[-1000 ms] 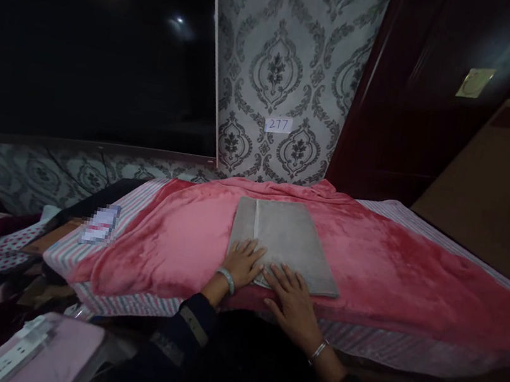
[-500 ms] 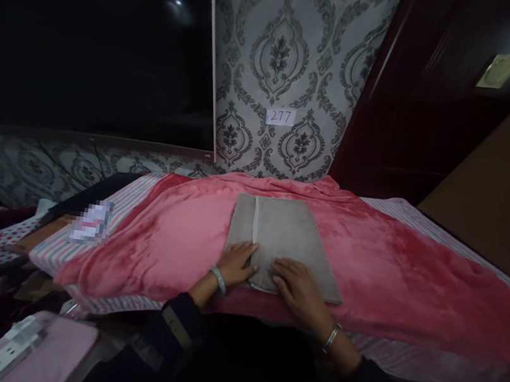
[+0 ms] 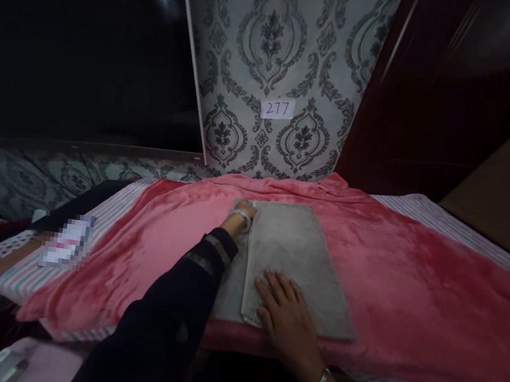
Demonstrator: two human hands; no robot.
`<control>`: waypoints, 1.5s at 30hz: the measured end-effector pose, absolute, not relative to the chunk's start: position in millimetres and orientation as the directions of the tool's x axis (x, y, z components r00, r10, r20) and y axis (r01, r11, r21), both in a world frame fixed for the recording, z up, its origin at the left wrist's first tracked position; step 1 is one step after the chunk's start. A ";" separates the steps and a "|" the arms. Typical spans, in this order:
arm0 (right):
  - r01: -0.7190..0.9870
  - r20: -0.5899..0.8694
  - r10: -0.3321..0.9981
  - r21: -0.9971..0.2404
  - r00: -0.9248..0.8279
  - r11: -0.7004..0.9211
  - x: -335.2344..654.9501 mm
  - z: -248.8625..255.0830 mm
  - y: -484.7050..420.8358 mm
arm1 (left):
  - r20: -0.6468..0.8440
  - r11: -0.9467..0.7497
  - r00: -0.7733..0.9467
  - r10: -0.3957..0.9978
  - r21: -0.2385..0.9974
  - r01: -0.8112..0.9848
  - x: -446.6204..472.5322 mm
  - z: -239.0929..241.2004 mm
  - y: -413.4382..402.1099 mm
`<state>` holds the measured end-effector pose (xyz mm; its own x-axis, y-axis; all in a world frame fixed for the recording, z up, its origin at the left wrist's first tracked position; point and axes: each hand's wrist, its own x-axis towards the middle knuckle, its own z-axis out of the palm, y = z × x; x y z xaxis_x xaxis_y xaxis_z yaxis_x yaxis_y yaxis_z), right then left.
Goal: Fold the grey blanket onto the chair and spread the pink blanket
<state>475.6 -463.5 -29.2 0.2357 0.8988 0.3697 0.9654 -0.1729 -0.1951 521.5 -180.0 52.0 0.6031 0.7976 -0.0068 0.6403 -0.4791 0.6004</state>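
Our left hand [image 3: 245, 206] has moved to the far end of the grey cloth [image 3: 298, 239] on the pink blanket [image 3: 394, 288], grip unclear, while our right hand [image 3: 287, 314], fingers loosely spread, seemingly steadies it.

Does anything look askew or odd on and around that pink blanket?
The pink blanket lies rumpled and askew, leaving the striped cloth beneath showing at the left and far right. The white-and-pink item at the left is pixelated, so its print is unreadable. The gray cloth lies fairly flat; no spill shows.
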 end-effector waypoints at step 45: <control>0.913 0.284 0.955 -0.405 0.083 0.041 535.0 30.6 -505.3 | -0.108 -0.940 0.944 0.310 0.111 0.322 532.2 63.8 -242.1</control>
